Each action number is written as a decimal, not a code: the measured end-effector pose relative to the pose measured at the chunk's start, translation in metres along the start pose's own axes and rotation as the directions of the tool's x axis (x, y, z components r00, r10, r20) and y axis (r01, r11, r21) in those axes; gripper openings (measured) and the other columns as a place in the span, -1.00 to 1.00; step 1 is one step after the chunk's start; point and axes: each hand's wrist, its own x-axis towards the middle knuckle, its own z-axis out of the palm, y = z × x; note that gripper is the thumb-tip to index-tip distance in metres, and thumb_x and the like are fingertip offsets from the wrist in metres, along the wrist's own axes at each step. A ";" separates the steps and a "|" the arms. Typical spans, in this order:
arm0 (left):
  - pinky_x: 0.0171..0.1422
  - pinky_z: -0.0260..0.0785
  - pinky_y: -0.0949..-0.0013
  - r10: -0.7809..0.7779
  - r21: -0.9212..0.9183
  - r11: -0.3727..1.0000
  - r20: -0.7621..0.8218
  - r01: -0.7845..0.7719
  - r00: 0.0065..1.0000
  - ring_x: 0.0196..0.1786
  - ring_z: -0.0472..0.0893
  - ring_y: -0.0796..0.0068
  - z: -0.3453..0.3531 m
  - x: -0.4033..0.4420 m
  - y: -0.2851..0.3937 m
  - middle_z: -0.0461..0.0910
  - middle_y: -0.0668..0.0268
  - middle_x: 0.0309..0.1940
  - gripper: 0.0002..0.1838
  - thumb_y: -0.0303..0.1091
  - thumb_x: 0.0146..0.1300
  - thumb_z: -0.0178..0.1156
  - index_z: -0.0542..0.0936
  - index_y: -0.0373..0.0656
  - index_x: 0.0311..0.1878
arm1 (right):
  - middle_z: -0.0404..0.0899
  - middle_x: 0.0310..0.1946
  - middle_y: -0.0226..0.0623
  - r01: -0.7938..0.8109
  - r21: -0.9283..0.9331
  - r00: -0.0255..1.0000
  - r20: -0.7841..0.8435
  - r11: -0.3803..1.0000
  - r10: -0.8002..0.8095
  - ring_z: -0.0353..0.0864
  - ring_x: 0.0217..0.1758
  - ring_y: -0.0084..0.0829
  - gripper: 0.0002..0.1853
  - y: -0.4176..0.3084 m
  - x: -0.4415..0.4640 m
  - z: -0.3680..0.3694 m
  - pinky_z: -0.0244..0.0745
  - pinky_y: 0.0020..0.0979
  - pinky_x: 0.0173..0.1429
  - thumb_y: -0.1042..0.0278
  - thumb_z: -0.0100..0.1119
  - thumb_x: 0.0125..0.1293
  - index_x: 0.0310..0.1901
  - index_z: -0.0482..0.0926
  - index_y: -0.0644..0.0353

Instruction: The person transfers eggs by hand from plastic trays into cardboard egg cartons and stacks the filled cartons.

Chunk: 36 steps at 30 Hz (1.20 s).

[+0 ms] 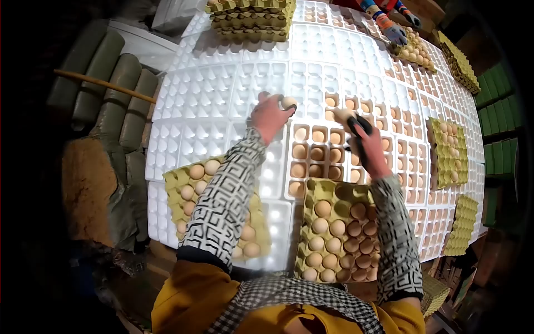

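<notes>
My left hand (267,118), in a pink glove with dark fingertips, grips an egg (288,103) over the white foam trays (260,83). Further right, my right hand (371,149) wears a similar glove and has its fingers closed on another egg (342,114), slightly blurred, above the foam cells. Just below and between the hands is a foam section whose cells hold several eggs (319,135). Near my body lies a yellowish pulp egg tray (312,190), partly filled with eggs. Under my left forearm sits a second pulp tray (173,192), partly hidden, with several eggs.
Stacked pulp trays (250,25) stand at the far side. Another person's gloved hand (395,34) reaches over a tray of eggs (417,53) at far right. More pulp trays (435,167) lie along the right. Rolled bundles (119,83) and a wooden stick (105,84) are left.
</notes>
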 end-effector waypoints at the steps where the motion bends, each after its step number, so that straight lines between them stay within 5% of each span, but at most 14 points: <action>1: 0.15 0.48 0.15 -0.005 0.072 0.997 0.043 0.001 0.999 -0.03 0.63 0.09 0.010 0.009 -0.004 0.49 0.14 0.05 -0.49 0.05 0.13 0.34 0.63 -0.10 0.04 | 0.58 -0.39 -0.43 0.046 -0.019 0.999 0.027 0.999 -0.046 0.46 -0.42 -0.62 -0.58 0.011 0.031 0.022 0.44 -0.52 -0.34 0.19 0.24 0.35 0.11 0.57 0.33; 4: 0.35 0.36 0.18 0.038 0.069 0.996 0.272 -0.059 0.962 0.24 0.52 0.08 0.027 0.021 -0.021 0.36 0.05 0.32 -0.24 0.19 0.04 0.33 0.50 0.05 0.30 | 0.60 -0.10 -0.23 0.206 -0.432 0.972 -0.014 0.878 -0.235 0.61 -0.11 -0.33 -0.50 0.040 0.115 0.077 0.53 -0.31 -0.05 0.11 0.30 0.25 0.17 0.57 0.16; 9: 0.32 0.37 0.20 0.125 -0.260 0.954 -0.098 -0.147 0.987 0.21 0.52 0.05 0.015 0.053 -0.050 0.54 0.06 0.13 -0.45 -0.08 0.18 0.34 0.55 -0.13 0.20 | 0.49 0.12 -0.09 0.047 -0.930 0.982 -0.025 0.365 -0.188 0.56 0.16 -0.05 -0.49 0.061 0.134 0.110 0.52 -0.14 0.15 -0.03 0.24 0.22 0.15 0.56 0.04; 13: 0.40 0.27 0.07 0.270 -0.211 0.909 -0.357 -0.359 0.894 0.30 0.43 0.03 0.047 0.092 -0.067 0.45 0.06 0.26 -0.56 -0.24 0.30 0.17 0.50 -0.11 0.23 | 0.53 0.11 -0.14 0.497 -0.709 0.761 0.081 0.499 -0.643 0.52 0.14 -0.03 -0.64 0.117 0.135 0.093 0.46 -0.08 0.21 0.24 0.21 0.25 0.07 0.57 0.11; 15: 0.51 -0.01 -0.16 0.292 0.237 0.929 0.005 -0.285 0.956 0.45 0.28 0.14 0.076 0.085 -0.076 0.32 0.19 0.40 -0.48 -0.03 0.40 -0.01 0.41 0.01 0.36 | 0.54 0.15 -0.19 0.525 -0.778 0.785 0.285 0.345 -0.551 0.48 0.20 -0.04 -0.63 0.113 0.126 0.079 0.41 -0.09 0.27 0.25 0.24 0.21 0.06 0.60 0.08; 17: 0.50 0.02 -0.12 0.386 0.484 0.797 0.053 -0.362 0.921 0.44 0.30 0.14 0.068 0.077 -0.073 0.35 0.20 0.39 -0.46 0.01 0.42 -0.06 0.39 0.04 0.38 | 0.62 0.06 -0.21 0.395 -0.578 0.898 0.076 0.714 -0.434 0.54 0.09 0.03 -0.64 0.086 0.110 0.059 0.46 -0.18 0.21 0.23 0.22 0.22 0.05 0.62 0.07; 21: 0.45 0.21 0.12 0.444 0.090 0.894 -0.037 -0.440 0.895 0.35 0.44 0.14 0.014 0.055 -0.039 0.51 0.17 0.26 -0.50 -0.15 0.34 0.15 0.47 -0.04 0.32 | 0.69 -0.01 -0.27 0.332 -0.284 0.921 -0.109 0.899 -0.374 0.63 -0.01 -0.55 -0.57 -0.017 -0.013 -0.043 0.50 -0.49 0.11 0.43 0.24 0.27 0.18 0.55 0.31; 23: 0.34 0.36 0.26 0.433 -0.330 0.879 0.250 -0.344 0.866 0.20 0.57 0.25 -0.041 -0.007 0.021 0.59 0.19 0.17 -0.52 -0.19 0.26 0.29 0.55 -0.10 0.23 | 0.70 -0.02 -0.28 0.305 -0.351 0.936 -0.062 0.885 -0.347 0.64 0.01 -0.57 -0.56 -0.030 -0.074 -0.096 0.50 -0.53 0.10 0.50 0.25 0.25 0.19 0.56 0.29; 25: 0.39 0.33 0.23 0.683 -0.437 0.726 0.361 -0.531 0.635 0.28 0.50 0.23 -0.048 -0.067 0.048 0.59 0.23 0.17 -0.38 -0.19 0.06 0.42 0.55 -0.05 0.24 | 0.73 -0.16 -0.30 0.020 -0.725 0.992 -0.074 0.689 -0.106 0.70 -0.15 -0.46 -0.53 -0.031 -0.135 -0.104 0.56 -0.47 -0.04 0.42 0.34 0.18 0.18 0.61 0.08; 27: 0.46 0.21 0.06 0.872 -0.205 0.461 0.282 -0.863 0.399 0.17 0.50 0.16 -0.030 -0.132 0.067 0.60 0.22 -0.08 -0.42 -0.04 0.01 0.42 0.60 -0.09 0.10 | 0.54 0.14 -0.13 0.288 -0.895 0.957 0.259 0.342 -0.130 0.51 0.20 -0.11 -0.41 0.001 -0.163 -0.103 0.36 -0.07 0.31 0.15 0.52 -0.05 0.10 0.63 -0.01; 29: 0.50 0.14 -0.01 0.816 -0.150 0.514 0.389 -0.845 0.427 0.16 0.50 0.11 -0.008 -0.173 0.072 0.57 0.21 -0.16 -0.46 -0.10 0.01 0.37 0.57 -0.12 0.07 | 0.34 0.30 -0.09 0.384 -0.917 0.915 0.363 0.104 -0.179 0.24 0.40 0.02 -0.40 0.031 -0.171 -0.090 0.10 0.04 0.47 0.07 0.54 -0.08 0.08 0.62 -0.05; 31: 0.54 0.07 -0.06 0.696 -0.014 0.597 0.506 -0.802 0.510 0.27 0.47 0.01 -0.006 -0.188 0.079 0.54 0.14 0.14 -0.30 -0.09 -0.01 0.43 0.50 -0.04 0.26 | 0.28 0.33 -0.09 0.508 -0.812 0.846 0.408 0.288 -0.342 0.14 0.45 0.07 -0.38 0.049 -0.160 -0.102 0.01 0.09 0.51 0.04 0.55 -0.10 0.07 0.62 -0.06; 33: 0.48 0.16 0.00 0.692 -0.013 0.648 0.430 -0.762 0.581 0.16 0.52 0.08 0.001 -0.200 0.073 0.58 0.16 0.03 -0.38 -0.17 0.06 0.36 0.50 -0.11 0.23 | 0.35 0.29 -0.09 0.504 -0.789 0.851 0.383 0.352 -0.359 0.25 0.43 0.00 -0.40 0.051 -0.164 -0.113 0.12 0.00 0.49 0.12 0.55 -0.09 0.06 0.61 0.01; 36: 0.31 0.36 0.13 0.568 -0.218 0.822 0.256 -0.526 0.782 0.07 0.57 0.08 -0.003 -0.208 0.050 0.61 0.13 -0.02 -0.49 -0.32 0.18 0.23 0.50 -0.19 0.23 | 0.54 0.17 -0.23 0.325 -0.156 0.944 -0.004 0.933 -0.329 0.55 0.20 -0.33 -0.38 0.035 -0.187 -0.154 0.44 -0.29 0.28 0.28 0.40 0.02 0.16 0.52 0.29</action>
